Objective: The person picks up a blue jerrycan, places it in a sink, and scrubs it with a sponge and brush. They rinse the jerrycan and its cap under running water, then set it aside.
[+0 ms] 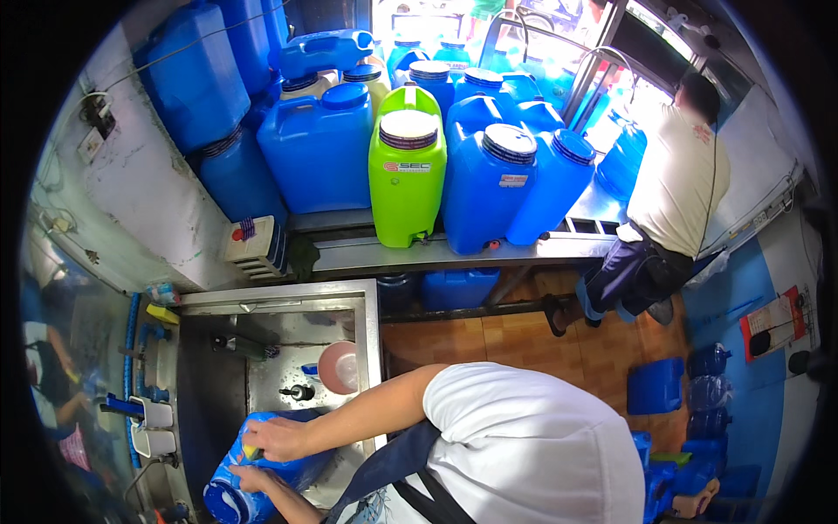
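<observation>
A soapy blue plastic water container (pixel 298 468) lies tilted in the stainless steel sink (pixel 275 295), its dark-ringed mouth end (pixel 226 501) towards the lower left. My right hand (pixel 278 440) presses a yellow sponge (pixel 250 450) against its suds-covered upper side. Closer to the mouth, my left hand (pixel 252 478) holds the container, its fingers partly hidden against the wet surface. Beyond my right forearm, a pink basin (pixel 337 367) sits in the sink beside a small black fitting (pixel 298 392).
Blue containers (pixel 314 157) and a green container (pixel 407 183) line a metal counter (pixel 347 255). A co-worker (pixel 674 170) stands at its right end. White holders (pixel 152 426) hang on the sink's left wall. Blue jugs (pixel 655 386) stand on the floor at right.
</observation>
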### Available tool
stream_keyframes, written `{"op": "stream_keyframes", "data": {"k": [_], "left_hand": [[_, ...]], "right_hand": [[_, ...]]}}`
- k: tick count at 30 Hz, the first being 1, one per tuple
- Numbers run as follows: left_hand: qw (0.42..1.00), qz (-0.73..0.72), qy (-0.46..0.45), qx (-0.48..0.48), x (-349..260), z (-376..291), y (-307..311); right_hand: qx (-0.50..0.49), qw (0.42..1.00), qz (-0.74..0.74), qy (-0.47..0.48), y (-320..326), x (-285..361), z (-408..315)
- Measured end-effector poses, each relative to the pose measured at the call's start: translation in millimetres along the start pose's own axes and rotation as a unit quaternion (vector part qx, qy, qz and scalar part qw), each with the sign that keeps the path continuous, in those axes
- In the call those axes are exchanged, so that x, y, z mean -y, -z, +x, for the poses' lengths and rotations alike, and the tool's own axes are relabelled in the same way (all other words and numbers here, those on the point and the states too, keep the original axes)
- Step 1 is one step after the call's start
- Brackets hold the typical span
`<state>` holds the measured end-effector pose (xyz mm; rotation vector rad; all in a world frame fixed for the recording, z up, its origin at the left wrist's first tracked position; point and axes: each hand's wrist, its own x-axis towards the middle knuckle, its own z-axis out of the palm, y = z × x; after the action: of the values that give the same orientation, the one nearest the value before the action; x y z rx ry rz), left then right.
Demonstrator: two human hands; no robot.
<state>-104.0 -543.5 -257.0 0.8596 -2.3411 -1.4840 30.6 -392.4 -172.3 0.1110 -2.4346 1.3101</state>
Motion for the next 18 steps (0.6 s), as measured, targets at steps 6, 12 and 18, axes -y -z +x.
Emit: {"op": "stream_keyframes", "data": {"k": [6,12,18], "left_hand": [[0.996,-0.053,0.074,-0.014,1,-18,20],[0.997,-0.041,0.071,0.018,9,-51,64],[0.97,-0.224,0.038,0.087,32,-54,99]], "right_hand": [[0.164,0.97,-0.166,0.063,10,-32,-23],[0.157,0.963,-0.182,-0.124,30,-37,2],[0.242,0.967,0.051,-0.058,11,-9,16]]}}
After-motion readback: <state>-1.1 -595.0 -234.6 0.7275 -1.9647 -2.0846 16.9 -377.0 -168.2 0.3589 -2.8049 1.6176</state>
